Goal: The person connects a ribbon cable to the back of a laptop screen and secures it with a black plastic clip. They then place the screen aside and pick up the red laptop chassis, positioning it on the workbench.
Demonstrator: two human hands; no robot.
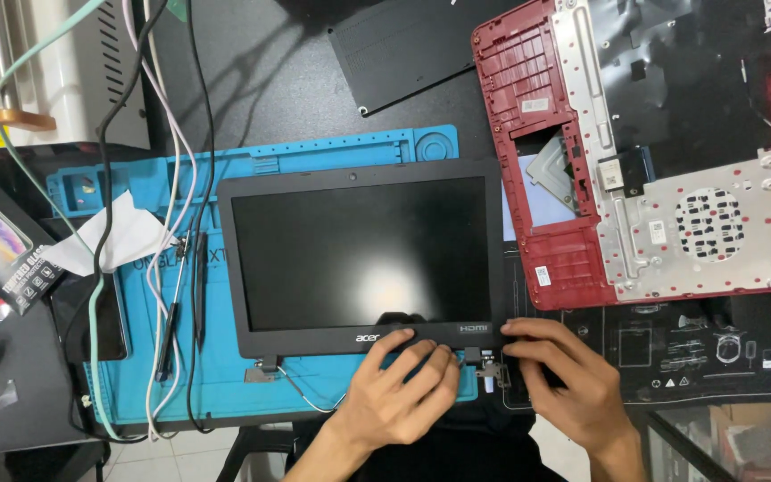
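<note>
Prying screen (359,259) bezel along bottom edge, we judge. Screen lies on blue mat (332,147). Left hand (399,384) fingers spread, pressing; right hand (564,366) pinching corner above hinge (491,368). Next: gentle, even lift.

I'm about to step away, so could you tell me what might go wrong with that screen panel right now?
Both hands, left and right, press the panel's bottom bezel: it could crack. The thin cable trailing from the left hinge could snag. The panel overhangs the blue mat near the table edge and might slide off.
</note>
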